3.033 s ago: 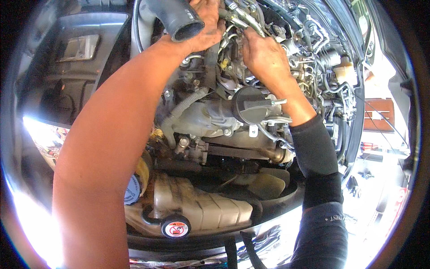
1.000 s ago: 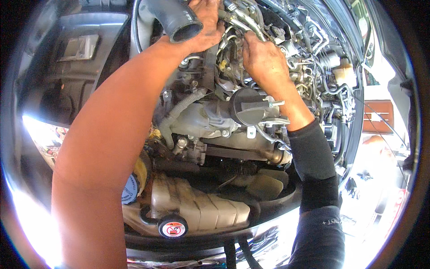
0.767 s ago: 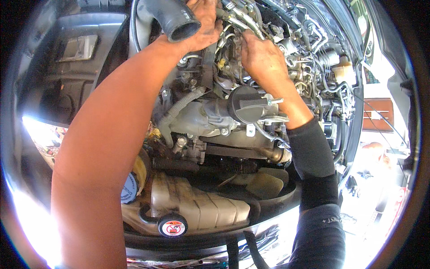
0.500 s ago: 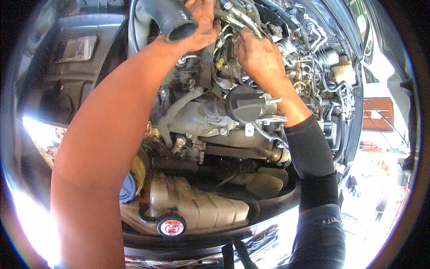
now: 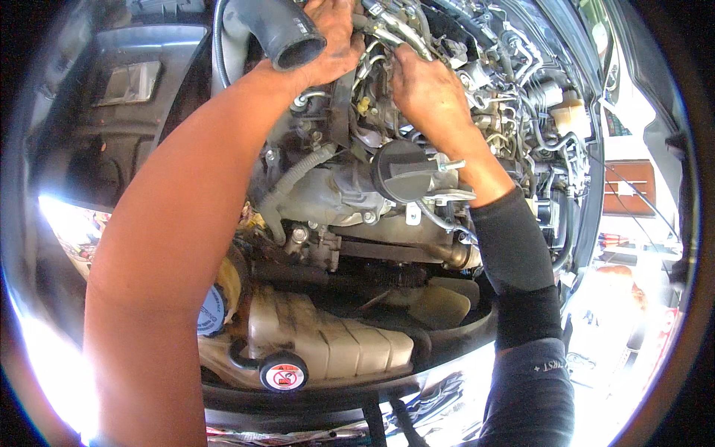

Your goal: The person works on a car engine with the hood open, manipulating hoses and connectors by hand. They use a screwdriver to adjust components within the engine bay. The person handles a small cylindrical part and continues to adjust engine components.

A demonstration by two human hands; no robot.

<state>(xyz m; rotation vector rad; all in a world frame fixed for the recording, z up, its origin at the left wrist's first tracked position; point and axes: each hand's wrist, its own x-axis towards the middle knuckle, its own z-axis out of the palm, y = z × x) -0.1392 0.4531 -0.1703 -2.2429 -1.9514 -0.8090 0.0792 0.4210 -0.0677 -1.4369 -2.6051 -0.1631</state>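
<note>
I have both arms reaching deep into an open engine bay. My left hand [image 5: 333, 48] is at the top, beside a black rubber intake hose [image 5: 279, 33] whose open end faces me. Its thumb side lies near thin metal pipes; the fingertips run out at the upper edge. My right hand [image 5: 430, 93] is among metal lines [image 5: 395, 28] right of it, fingers curled down with the knuckles up. What those fingers grip is hidden beneath them. Below my right wrist sits a black oil filler cap [image 5: 402, 171] on the engine.
A pale coolant tank [image 5: 335, 339] with a black cap [image 5: 284, 372] spans the front. A blue cap [image 5: 211, 309] shows beside my left forearm. Fan blades [image 5: 439, 305] lie behind the tank. Hoses and pipes crowd the right, near a fluid reservoir [image 5: 570, 118].
The view has shifted slightly. Both hands stay in nearly the same places among the pipes, and I see nothing taken hold of or let go.
</note>
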